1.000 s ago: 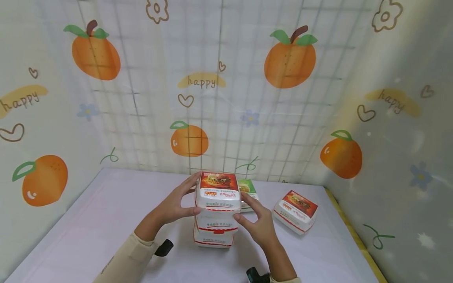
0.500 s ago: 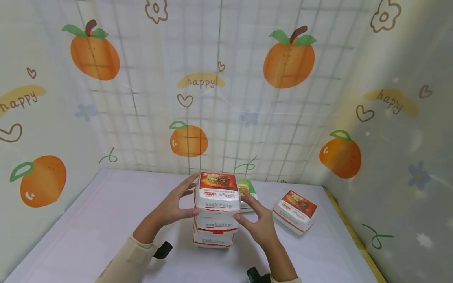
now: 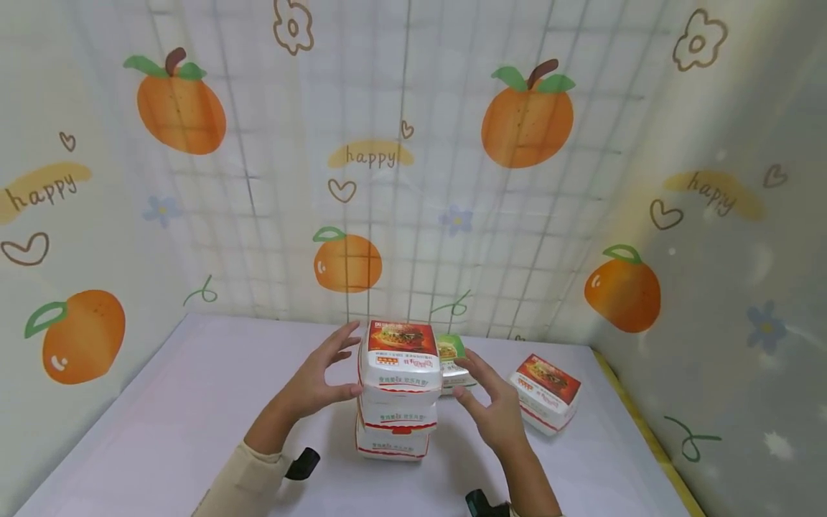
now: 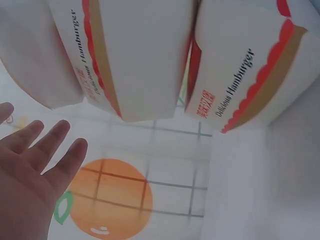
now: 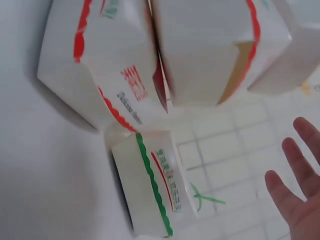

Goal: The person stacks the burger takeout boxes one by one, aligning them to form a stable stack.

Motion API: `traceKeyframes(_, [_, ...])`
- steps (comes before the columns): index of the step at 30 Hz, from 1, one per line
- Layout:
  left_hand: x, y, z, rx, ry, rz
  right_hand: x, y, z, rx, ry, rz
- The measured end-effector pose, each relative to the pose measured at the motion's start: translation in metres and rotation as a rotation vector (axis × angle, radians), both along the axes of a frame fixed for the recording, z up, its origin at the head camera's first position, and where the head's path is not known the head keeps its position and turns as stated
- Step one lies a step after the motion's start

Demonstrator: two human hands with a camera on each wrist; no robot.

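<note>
A stack of three white hamburger cartons stands on the table. Its top carton has a red lid with a burger picture, and the middle carton and bottom carton carry red scalloped edges. To the left of the top carton is my left hand, fingers extended and thumb tip right at its side. The left wrist view shows those fingers apart from the cartons. My right hand is spread, off the stack's right side, with a gap between. Neither hand holds anything.
A green-topped carton sits behind the stack, partly hidden by it and by the right hand. Another red-topped carton lies farther right on the white table. A fruit-print curtain hangs around the table.
My hands were at both sides of the top carton; the right hand has since moved off to the right and the left fingers have loosened. The stack stays standing. The head view has shifted slightly.
</note>
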State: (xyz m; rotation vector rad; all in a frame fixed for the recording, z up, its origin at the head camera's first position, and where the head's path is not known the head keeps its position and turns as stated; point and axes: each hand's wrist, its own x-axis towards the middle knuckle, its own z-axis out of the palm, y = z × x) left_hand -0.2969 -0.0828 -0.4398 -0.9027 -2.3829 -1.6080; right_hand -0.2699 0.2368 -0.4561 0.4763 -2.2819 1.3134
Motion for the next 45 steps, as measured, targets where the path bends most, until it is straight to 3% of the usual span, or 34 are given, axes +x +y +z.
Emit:
traceKeyframes(6, [0.001,0.000,-0.001,-0.001,-0.007,-0.003,-0.010,0.003,-0.005,-0.047,-0.092,-0.021])
traceKeyframes(10, [-0.002,0.001,0.000,-0.009,0.014,-0.017,-0.027,0.006,-0.006,-0.030,-0.124,-0.005])
traceKeyframes(14, [-0.004,0.002,0.001,-0.018,0.050,-0.027,-0.046,0.009,-0.006,0.027,-0.219,-0.016])
traceKeyframes(18, [-0.006,0.000,0.002,-0.034,0.071,-0.023,-0.065,0.012,-0.006,0.154,-0.287,-0.026])
traceKeyframes(22, [-0.006,0.000,0.003,-0.055,0.075,-0.016,-0.083,0.016,-0.003,0.316,-0.311,0.017])
traceKeyframes(30, [-0.006,0.004,0.005,-0.049,0.017,0.005,-0.116,0.027,-0.006,0.577,-0.411,0.102])
traceKeyframes(38, [-0.002,0.007,0.009,-0.017,0.014,-0.009,-0.131,0.031,-0.006,0.525,-0.499,0.104])
traceKeyframes(45, [0.001,0.008,0.008,-0.004,0.053,-0.016,-0.137,0.028,-0.016,0.574,-0.521,0.128])
